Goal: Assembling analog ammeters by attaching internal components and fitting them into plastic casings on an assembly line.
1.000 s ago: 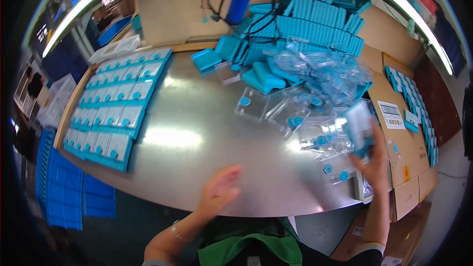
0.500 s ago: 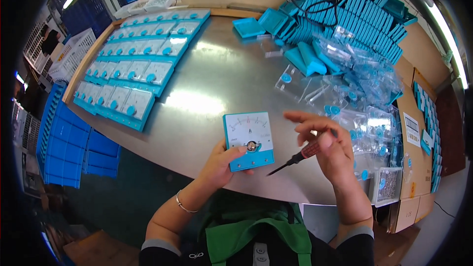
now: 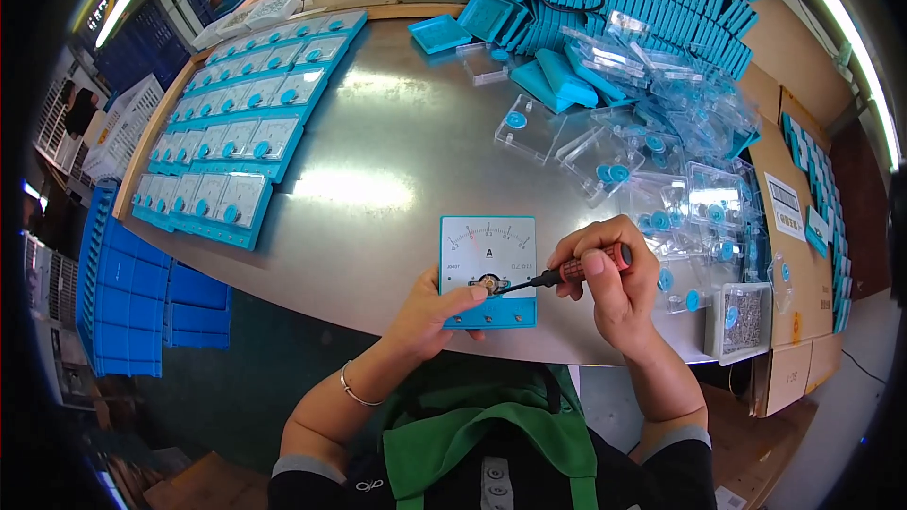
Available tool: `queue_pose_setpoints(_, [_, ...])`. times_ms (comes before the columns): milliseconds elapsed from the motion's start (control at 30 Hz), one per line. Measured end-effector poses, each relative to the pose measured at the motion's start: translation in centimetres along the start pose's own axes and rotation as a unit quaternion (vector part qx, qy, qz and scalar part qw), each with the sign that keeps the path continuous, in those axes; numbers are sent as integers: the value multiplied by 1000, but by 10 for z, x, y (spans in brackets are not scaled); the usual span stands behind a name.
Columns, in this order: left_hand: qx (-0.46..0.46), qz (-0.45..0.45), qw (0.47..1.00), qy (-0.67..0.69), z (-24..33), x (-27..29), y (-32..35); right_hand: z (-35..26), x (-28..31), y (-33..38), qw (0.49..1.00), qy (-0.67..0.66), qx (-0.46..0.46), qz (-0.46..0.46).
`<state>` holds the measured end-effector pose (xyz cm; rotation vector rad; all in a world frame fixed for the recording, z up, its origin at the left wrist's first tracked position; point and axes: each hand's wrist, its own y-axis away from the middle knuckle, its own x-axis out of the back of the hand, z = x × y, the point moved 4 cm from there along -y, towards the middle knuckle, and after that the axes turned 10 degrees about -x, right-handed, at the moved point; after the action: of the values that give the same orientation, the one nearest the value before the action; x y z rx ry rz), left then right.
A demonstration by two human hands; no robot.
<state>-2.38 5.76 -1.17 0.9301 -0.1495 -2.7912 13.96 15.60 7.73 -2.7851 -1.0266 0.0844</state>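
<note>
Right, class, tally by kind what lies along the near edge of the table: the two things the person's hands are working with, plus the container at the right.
blue panel meter: 1
red-handled screwdriver: 1
clear box of small metal parts: 1
Total: 3

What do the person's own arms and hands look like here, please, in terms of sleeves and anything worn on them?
Both hands are bare, without gloves. The left hand has a thin silver-coloured bangle around the wrist. The right hand shows no jewellery that I can make out. Both forearms are bare up to dark sleeves with grey cuffs pushed up near the elbows.
</note>
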Motion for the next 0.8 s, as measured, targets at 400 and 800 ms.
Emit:
queue_pose_setpoints(400, [-26,4,998,-54,-8,-9,0,2,3,8,997,13,-76,23])
queue_pose_setpoints(800, [-24,12,999,-36,-5,0,1,4,-3,11,996,-26,-88,2])
